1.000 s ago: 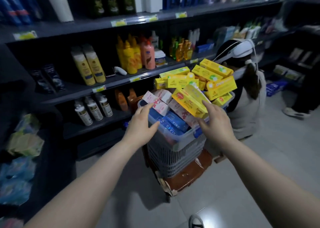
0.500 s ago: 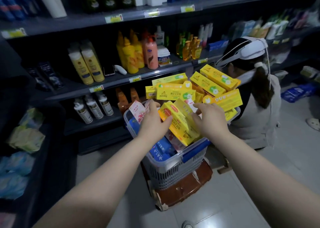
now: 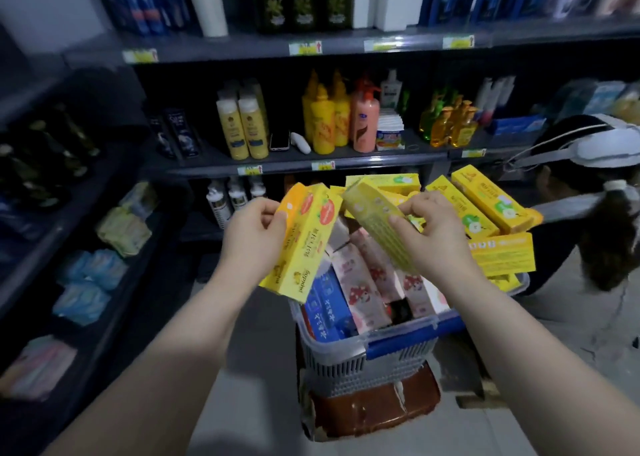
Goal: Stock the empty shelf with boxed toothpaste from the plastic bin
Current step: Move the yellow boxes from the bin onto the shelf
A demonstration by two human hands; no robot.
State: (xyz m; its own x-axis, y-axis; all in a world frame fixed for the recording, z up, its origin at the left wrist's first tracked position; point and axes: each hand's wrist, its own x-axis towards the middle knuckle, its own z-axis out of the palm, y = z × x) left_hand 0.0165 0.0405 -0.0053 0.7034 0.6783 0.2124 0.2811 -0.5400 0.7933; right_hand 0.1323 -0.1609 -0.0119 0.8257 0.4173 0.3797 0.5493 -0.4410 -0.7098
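fingers (image 3: 263, 209) of the left hand (image 3: 254, 237) are curled round the edge of a yellow box (image 3: 304, 244), which hangs tilted with its low end near the bin (image 3: 367, 362) rim. the right hand (image 3: 429, 234) pinches a second box (image 3: 377, 229) between thumb and fingertips, also lifted and slanted. i think one box in each hand is chosen so that two go to the shelf in one trip. below the hands the bin is full with pink boxes (image 3: 360, 282) and blue boxes (image 3: 325, 312), and more yellow boxes (image 3: 485, 210) are piled loose over its far rim. the bin stands on a brown stool (image 3: 374, 410), probably to keep it at easy reach. which shelf is the empty one i cannot tell; the shelf (image 3: 311, 163) behind carries bottles (image 3: 247, 123). another person (image 3: 588, 220) crouches at the right.
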